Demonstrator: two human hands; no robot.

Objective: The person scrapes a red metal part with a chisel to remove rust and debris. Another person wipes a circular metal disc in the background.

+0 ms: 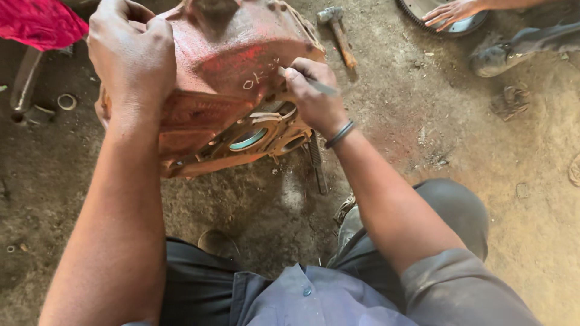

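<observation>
Left hand (132,60), upper left of frame: fingers curled in a closed grasp, forearm running down to the lower left. Right hand (314,96), upper centre: fingers pinched shut, banded wrist bent, forearm slanting to the lower right

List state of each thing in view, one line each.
Red metal housing: tilted on the dirt floor, white marks on its face.
Left hand: gripping the housing's top edge.
Right hand: pinching a thin marking tool, tip at the housing.
Hammer: lying flat, untouched.
File: lying under the housing's edge.
Another person's hand: resting on a toothed ring.
</observation>
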